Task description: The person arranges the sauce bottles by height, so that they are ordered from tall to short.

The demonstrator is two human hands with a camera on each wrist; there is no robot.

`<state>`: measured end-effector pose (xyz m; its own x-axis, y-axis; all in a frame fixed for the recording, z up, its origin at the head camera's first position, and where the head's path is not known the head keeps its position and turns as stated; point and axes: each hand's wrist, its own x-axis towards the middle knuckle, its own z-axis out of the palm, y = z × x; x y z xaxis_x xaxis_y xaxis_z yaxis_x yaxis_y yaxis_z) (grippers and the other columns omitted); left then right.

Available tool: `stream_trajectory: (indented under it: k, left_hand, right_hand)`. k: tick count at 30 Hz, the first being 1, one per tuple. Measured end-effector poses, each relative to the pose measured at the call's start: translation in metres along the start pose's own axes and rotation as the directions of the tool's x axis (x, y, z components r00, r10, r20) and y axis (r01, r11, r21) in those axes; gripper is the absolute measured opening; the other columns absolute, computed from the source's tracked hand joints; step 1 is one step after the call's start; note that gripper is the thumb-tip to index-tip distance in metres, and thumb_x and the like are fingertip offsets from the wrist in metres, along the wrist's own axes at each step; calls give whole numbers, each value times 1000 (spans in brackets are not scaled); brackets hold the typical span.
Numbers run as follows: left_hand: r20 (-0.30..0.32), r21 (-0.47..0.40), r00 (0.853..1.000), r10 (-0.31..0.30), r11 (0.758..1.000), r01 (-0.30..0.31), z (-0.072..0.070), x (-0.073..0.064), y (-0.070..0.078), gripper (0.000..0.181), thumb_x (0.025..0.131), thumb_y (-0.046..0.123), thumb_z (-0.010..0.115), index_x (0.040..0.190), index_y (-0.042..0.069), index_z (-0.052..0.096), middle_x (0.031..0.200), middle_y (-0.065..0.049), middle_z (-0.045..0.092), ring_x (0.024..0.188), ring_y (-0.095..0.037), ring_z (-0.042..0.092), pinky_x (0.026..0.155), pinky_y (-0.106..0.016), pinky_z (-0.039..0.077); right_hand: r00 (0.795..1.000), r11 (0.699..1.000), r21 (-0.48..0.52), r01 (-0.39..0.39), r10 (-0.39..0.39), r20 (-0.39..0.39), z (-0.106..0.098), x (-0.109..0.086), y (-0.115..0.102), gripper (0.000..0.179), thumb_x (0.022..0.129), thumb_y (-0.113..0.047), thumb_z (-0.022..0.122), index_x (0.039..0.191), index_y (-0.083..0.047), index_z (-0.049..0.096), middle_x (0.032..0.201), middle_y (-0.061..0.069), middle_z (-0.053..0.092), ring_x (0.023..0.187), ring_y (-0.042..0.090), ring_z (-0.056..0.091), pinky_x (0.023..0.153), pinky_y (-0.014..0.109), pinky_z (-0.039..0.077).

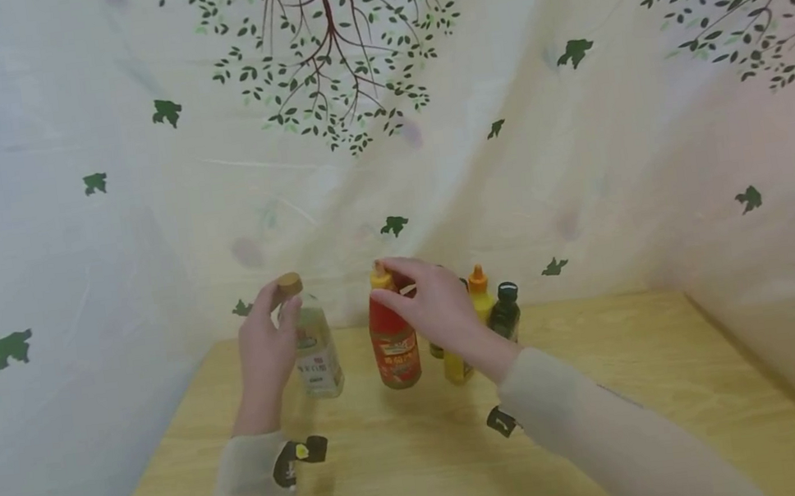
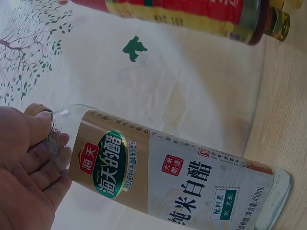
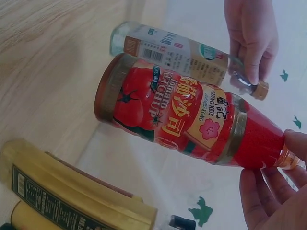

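Observation:
My left hand [image 1: 264, 351] grips the neck of a clear glass vinegar bottle [image 2: 120, 167], just under its tan cap [image 1: 289, 283]. The bottle has a brown and white label and stands upright. To its right is a red tomato ketchup bottle [image 3: 177, 112] with a yellow top. My right hand [image 1: 437, 297] holds this ketchup bottle by its narrow neck, with thumb and fingers around it. Both bottles are side by side with a gap between them. In the right wrist view, the left hand [image 3: 253, 38] shows at the vinegar bottle's neck.
Behind my right hand are a yellow bottle with an orange nozzle [image 1: 477, 279], a dark bottle with a black cap [image 1: 506, 313] and other partly hidden bottles. The wooden table [image 1: 408, 453] meets a pale curtain [image 1: 332, 198] printed with branches and leaves, at the back and sides.

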<state>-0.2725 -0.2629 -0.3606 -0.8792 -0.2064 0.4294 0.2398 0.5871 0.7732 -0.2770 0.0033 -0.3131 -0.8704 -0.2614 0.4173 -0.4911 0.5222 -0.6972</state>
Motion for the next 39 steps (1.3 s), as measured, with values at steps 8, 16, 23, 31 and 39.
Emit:
stream_trajectory:
  k: [8,16,23,31,39]
  left_hand:
    - [0,13,1000,2,1000,-2,-1,2,-4,53,117,37,57,164,13,49,163,-13,56,156,-41,43,125,-67,38]
    - [-13,9,1000,2,1000,-2,3,-3,2,51,117,36,58,163,14,52,163,-13,57,157,-39,44,128,-66,34]
    - [-27,8,1000,-11,1000,11,0,-10,6,53,117,34,58,164,11,49,162,-15,57,155,-40,45,124,-65,41]
    - [-22,37,999,-34,999,34,-2,-18,11,57,117,36,58,166,10,46,164,-15,55,157,-41,42,129,-66,32]
    - [-43,60,998,-36,997,39,-5,-28,19,58,117,35,58,166,7,46,163,-18,55,156,-43,44,128,-65,34]
  right_hand:
    - [998,998,20,-65,65,19,17,14,3,51,104,-37,81,151,-21,68,124,-4,77,110,18,71,86,37,65]
    - [998,999,-9,-38,38,43,27,18,9,48,105,-35,80,149,-20,68,132,-1,75,114,20,72,93,42,64]
    - [996,999,-13,-51,52,69,40,19,10,46,104,-35,80,147,-21,69,126,0,77,114,23,73,90,45,64]
    - [994,998,-24,-62,64,91,49,14,6,46,105,-36,80,147,-24,68,127,-1,76,111,20,72,88,42,65]
    - [988,996,-29,-82,85,126,53,6,0,45,106,-38,79,147,-26,67,128,-4,74,114,19,71,89,40,66]
